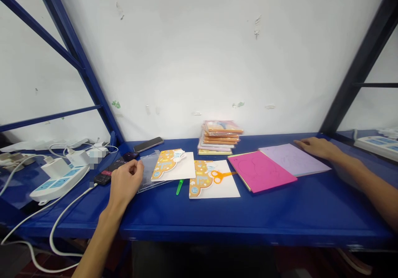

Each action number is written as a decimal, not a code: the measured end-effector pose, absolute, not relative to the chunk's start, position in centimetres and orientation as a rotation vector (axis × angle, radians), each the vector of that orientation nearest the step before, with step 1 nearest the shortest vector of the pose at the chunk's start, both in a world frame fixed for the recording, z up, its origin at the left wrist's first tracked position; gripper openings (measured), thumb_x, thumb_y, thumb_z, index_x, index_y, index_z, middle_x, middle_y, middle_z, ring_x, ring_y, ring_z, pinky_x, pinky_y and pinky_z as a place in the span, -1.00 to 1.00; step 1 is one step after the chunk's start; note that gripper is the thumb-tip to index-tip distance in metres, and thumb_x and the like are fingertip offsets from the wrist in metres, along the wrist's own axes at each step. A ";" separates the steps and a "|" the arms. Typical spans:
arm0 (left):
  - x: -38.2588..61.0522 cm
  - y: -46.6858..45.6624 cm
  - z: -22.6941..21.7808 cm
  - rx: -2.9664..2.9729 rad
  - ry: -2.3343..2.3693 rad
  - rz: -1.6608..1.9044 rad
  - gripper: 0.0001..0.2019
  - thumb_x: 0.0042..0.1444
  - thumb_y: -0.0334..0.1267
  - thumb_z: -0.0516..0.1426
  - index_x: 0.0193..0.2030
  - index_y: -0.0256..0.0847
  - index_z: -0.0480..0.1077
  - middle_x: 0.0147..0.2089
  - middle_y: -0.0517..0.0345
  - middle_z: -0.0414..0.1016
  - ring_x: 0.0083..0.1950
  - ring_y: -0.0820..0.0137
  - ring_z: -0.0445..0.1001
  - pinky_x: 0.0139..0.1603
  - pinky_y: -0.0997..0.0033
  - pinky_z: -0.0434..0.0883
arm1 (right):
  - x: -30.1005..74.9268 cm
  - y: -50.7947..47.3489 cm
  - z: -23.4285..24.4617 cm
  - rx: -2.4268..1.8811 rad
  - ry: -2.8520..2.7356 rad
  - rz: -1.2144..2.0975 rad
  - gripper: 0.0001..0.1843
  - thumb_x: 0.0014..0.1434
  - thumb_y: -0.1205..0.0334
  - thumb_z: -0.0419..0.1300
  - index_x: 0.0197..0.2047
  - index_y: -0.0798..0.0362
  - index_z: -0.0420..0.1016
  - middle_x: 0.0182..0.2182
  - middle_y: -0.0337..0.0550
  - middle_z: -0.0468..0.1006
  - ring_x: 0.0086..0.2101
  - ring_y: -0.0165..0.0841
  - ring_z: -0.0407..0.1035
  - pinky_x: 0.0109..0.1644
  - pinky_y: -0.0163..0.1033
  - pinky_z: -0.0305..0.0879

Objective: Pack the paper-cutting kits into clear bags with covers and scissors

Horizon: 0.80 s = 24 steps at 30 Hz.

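My left hand (127, 178) is at the left, its fingers curled in beside the left edge of a clear plastic sleeve (151, 166); whether anything is between them is hidden. Farther right, my right hand (312, 147) lies with fingers stretched out at the far right edge of a light purple sheet (292, 158). A bright pink sheet (264, 170) with faint line drawings overlaps that sheet. Two white and orange patterned cards (183, 168) lie in the middle. Orange-handled scissors (219, 176) rest on the nearer card, and a green tool (179, 187) pokes out beside them.
Wrapped paper packs form a stack (220, 139) against the wall. A dark phone (148, 144) lies at the back left; another phone (102, 178) is near my left hand. A power strip (59, 182) with white cables (57, 228) occupies the left end. Blue metal posts (77, 58) flank the tabletop.
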<state>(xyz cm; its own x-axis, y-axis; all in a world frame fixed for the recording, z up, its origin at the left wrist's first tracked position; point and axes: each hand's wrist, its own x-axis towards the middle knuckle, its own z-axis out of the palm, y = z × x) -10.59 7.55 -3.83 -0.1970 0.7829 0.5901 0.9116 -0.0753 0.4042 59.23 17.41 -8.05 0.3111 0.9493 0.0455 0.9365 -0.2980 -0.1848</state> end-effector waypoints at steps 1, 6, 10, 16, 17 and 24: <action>-10.6 7.5 -3.8 -1.872 -2.011 -1.133 -0.63 0.24 -0.07 0.02 -0.55 -0.15 0.34 -0.56 0.18 0.44 -0.47 0.34 0.38 -0.38 0.37 0.17 | 59.2 17.4 -8.0 -2.396 -1.745 0.111 -0.32 0.37 -0.22 -0.11 0.15 0.08 0.57 0.12 0.18 0.57 0.07 0.12 0.45 0.04 0.02 0.35; -10.7 7.5 -3.9 -1.877 -2.002 -1.135 -0.62 0.24 -0.07 0.02 -0.56 -0.15 0.35 -0.56 0.18 0.44 -0.47 0.35 0.37 -0.39 0.36 0.15 | 59.0 17.3 -7.9 -2.405 -1.739 0.115 -0.30 0.38 -0.21 -0.14 0.18 0.09 0.55 0.13 0.20 0.56 0.09 0.11 0.44 0.03 0.00 0.33; -10.7 7.5 -3.9 -1.886 -1.994 -1.133 -0.62 0.23 -0.07 0.02 -0.56 -0.16 0.35 -0.57 0.18 0.44 -0.48 0.35 0.36 -0.39 0.37 0.15 | 58.9 17.3 -7.9 -2.406 -1.743 0.116 -0.31 0.38 -0.21 -0.14 0.18 0.09 0.55 0.13 0.21 0.56 0.08 0.10 0.45 0.02 0.00 0.33; -10.7 7.5 -4.0 -1.890 -1.981 -1.138 -0.62 0.23 -0.06 0.02 -0.56 -0.15 0.35 -0.57 0.19 0.42 -0.48 0.36 0.34 -0.40 0.37 0.15 | 58.7 17.1 -7.6 -2.415 -1.748 0.121 -0.29 0.38 -0.21 -0.14 0.20 0.10 0.54 0.14 0.19 0.56 0.09 0.11 0.44 0.05 0.01 0.33; -10.7 7.5 -4.0 -1.891 -1.979 -1.139 -0.62 0.23 -0.06 0.02 -0.57 -0.15 0.34 -0.57 0.19 0.42 -0.48 0.36 0.34 -0.40 0.37 0.15 | 58.6 17.0 -7.6 -2.415 -1.750 0.120 -0.30 0.38 -0.21 -0.14 0.19 0.11 0.55 0.14 0.19 0.56 0.09 0.11 0.44 0.05 0.01 0.33; -10.7 7.5 -3.9 -1.900 -1.967 -1.137 -0.61 0.24 -0.06 0.02 -0.58 -0.14 0.30 -0.60 0.21 0.36 -0.50 0.37 0.32 -0.40 0.37 0.14 | 58.5 17.0 -7.5 -2.424 -1.748 0.114 -0.30 0.38 -0.21 -0.15 0.18 0.09 0.55 0.13 0.16 0.57 0.08 0.12 0.45 0.05 0.03 0.35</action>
